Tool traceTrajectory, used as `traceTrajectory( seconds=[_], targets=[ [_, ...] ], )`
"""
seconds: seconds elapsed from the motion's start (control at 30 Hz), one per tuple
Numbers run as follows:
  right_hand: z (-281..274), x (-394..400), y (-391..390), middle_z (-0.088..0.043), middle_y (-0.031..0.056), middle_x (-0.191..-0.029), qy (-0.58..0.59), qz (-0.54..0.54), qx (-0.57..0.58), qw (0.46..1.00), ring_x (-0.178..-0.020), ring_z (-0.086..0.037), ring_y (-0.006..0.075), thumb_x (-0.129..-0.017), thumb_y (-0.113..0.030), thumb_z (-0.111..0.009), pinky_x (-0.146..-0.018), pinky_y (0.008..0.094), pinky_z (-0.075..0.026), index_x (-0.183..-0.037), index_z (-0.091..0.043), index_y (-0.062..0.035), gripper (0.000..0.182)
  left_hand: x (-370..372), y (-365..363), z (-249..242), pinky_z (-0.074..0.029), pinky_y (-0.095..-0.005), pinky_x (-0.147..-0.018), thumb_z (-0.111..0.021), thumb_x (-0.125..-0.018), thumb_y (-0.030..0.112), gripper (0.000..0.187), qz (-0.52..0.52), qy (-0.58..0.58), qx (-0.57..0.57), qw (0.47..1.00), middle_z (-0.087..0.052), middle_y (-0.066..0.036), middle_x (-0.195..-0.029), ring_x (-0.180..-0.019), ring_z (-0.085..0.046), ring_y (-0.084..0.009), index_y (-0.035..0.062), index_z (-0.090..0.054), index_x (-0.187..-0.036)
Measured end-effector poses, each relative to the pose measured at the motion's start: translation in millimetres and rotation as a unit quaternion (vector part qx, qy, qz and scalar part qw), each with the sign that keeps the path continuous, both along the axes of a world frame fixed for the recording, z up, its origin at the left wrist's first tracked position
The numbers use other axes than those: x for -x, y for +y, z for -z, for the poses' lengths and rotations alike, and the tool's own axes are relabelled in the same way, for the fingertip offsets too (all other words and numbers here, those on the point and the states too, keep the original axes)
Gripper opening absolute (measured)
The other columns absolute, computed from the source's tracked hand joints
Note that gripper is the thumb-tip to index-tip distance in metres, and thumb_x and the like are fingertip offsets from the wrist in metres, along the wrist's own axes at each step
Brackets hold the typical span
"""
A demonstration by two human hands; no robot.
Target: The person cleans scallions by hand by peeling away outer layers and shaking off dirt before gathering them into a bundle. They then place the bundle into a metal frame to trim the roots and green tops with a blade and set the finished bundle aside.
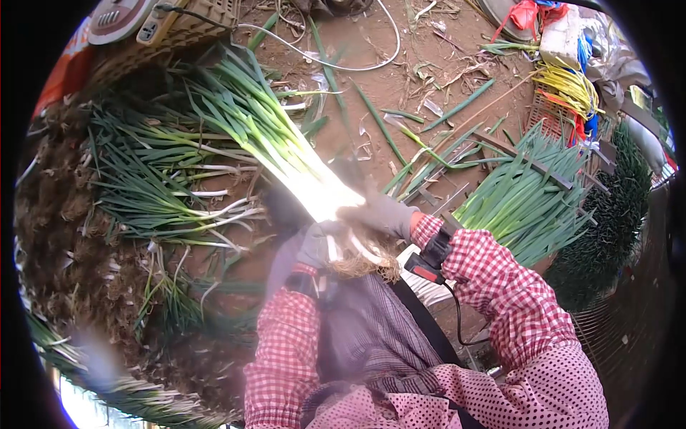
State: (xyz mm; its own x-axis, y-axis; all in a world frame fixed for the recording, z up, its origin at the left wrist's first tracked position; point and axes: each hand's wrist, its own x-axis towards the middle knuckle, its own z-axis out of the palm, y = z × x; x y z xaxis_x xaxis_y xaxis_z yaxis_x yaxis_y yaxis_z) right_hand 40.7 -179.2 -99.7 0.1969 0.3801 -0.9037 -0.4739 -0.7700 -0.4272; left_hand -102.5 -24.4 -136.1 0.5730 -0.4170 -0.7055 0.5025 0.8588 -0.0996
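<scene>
A thick bunch of green onions [293,154] lies slantwise in front of me, its leaves toward the upper left and its brown roots close to my lap. My left hand [314,247], in a grey glove, grips the bunch from the left near the roots. From the other side my right hand [382,214], also gloved, is closed around the white stalks. Glare washes out the white part, and some fingers are hidden or blurred. Loose green onions [171,193] lie to the left of the bunch.
At right, a pile of green onions [525,200] rests by a metal bar [525,159]. Yellow ties [568,86] hang near a crate at upper right. A woven basket [193,43] and a power strip [156,25] are at upper left. A white cable [357,68] crosses the dirt floor.
</scene>
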Motion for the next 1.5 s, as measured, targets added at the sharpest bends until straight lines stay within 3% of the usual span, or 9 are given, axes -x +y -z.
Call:
traceTrajectory(
  seconds=[0.07,0.33,0.47,0.63,0.83,1.0,1.17,1.3,1.5],
  targets=[
    [18,9,6,-0.066,0.0203,-0.111,0.099,0.02,-0.151,0.983,-0.108,-0.061,0.0277,-0.081,-0.053,-0.07,-0.095,0.0354,-0.046,-0.117,-0.06,0.0063,0.071,-2,-5,-6,-0.055,-0.0288,-0.08,-0.058,-0.09,0.002,0.025,0.083,0.013,-0.085,0.993,-0.068,-0.01,-0.103,-0.092,-0.065,-0.0195,-0.0039,-0.065,-0.114],
    [2,54,19,-0.067,0.0095,-0.104,0.311,0.271,-0.145,0.899,-0.09,-0.064,0.0156,-0.08,-0.031,-0.078,-0.079,0.0307,-0.052,-0.111,-0.065,0.0024,0.048,-33,25,-71,-0.053,-0.032,-0.086,-0.072,-0.084,0.008,0.031,0.297,-0.028,-0.089,0.95,-0.068,-0.005,-0.109,-0.097,-0.064,-0.0154,0.0011,-0.067,-0.114],
    [-17,75,15,-0.066,0.0079,-0.106,0.38,0.367,-0.071,0.846,-0.092,-0.063,0.0177,-0.08,-0.031,-0.078,-0.083,0.0312,-0.05,-0.115,-0.063,0.0012,0.05,-33,17,-84,-0.053,-0.0274,-0.076,-0.068,-0.088,0.027,0.026,0.29,-0.012,-0.072,0.954,-0.07,-0.007,-0.095,-0.09,-0.065,-0.0141,0.002,-0.069,-0.097],
    [-119,92,3,-0.064,0.0051,-0.105,0.351,0.32,-0.062,0.878,-0.095,-0.059,0.0134,-0.08,-0.033,-0.08,-0.086,0.0309,-0.049,-0.123,-0.056,0.0,0.06,-13,16,-125,-0.052,-0.0352,-0.087,-0.059,-0.082,0.07,0.077,0.062,0.107,-0.121,0.985,-0.064,-0.009,-0.107,-0.091,-0.063,-0.021,0.0056,-0.053,-0.124],
    [-195,191,7,-0.065,0.0056,-0.091,0.427,0.518,-0.04,0.74,-0.072,-0.067,0.0132,-0.083,-0.012,-0.075,-0.064,0.0282,-0.057,-0.116,-0.054,-0.0003,0.041,65,19,-75,-0.06,-0.0436,-0.077,-0.067,-0.075,0.066,0.084,0.06,0.202,-0.023,0.977,-0.065,-0.016,-0.107,-0.088,-0.068,-0.0302,0.0009,-0.05,-0.126],
    [-245,235,11,-0.063,0.0043,-0.108,0.309,0.505,-0.112,0.798,-0.094,-0.059,0.0095,-0.081,-0.023,-0.079,-0.082,0.0263,-0.051,-0.124,-0.052,0.0008,0.057,54,29,-146,-0.06,-0.0391,-0.075,-0.076,-0.075,0.053,0.077,0.252,0.039,-0.157,0.954,-0.066,-0.01,-0.102,-0.088,-0.068,-0.0238,0.0009,-0.05,-0.126],
    [-247,262,0,-0.066,0.0165,-0.1,0.115,0.367,0.005,0.923,-0.087,-0.066,0.0235,-0.072,-0.036,-0.077,-0.077,0.0346,-0.052,-0.114,-0.051,0.0052,0.064,51,1,-162,-0.058,-0.034,-0.071,-0.079,-0.081,0.026,0.054,0.372,-0.059,-0.296,0.878,-0.064,-0.007,-0.097,-0.08,-0.065,-0.0195,0.0015,-0.053,-0.122],
    [-259,273,-28,-0.066,0.0233,-0.089,0.049,0.346,0.026,0.936,-0.079,-0.068,0.0363,-0.073,-0.046,-0.07,-0.073,0.0387,-0.053,-0.11,-0.046,0.0061,0.068,60,-36,-168,-0.059,-0.0372,-0.077,-0.069,-0.086,0.022,0.045,0.334,0.007,-0.145,0.931,-0.064,-0.012,-0.098,-0.083,-0.066,-0.0239,0.0012,-0.052,-0.122],
    [-264,320,-64,-0.066,0.022,-0.086,-0.178,0.479,-0.009,0.86,-0.074,-0.069,0.0363,-0.078,-0.044,-0.07,-0.068,0.0432,-0.056,-0.118,-0.044,0.0057,0.069,24,-116,-250,-0.055,-0.04,-0.088,-0.073,-0.078,0.034,0.072,0.359,-0.237,-0.278,0.859,-0.062,-0.015,-0.108,-0.096,-0.064,-0.0268,-0.0002,-0.043,-0.134]
  ],
)
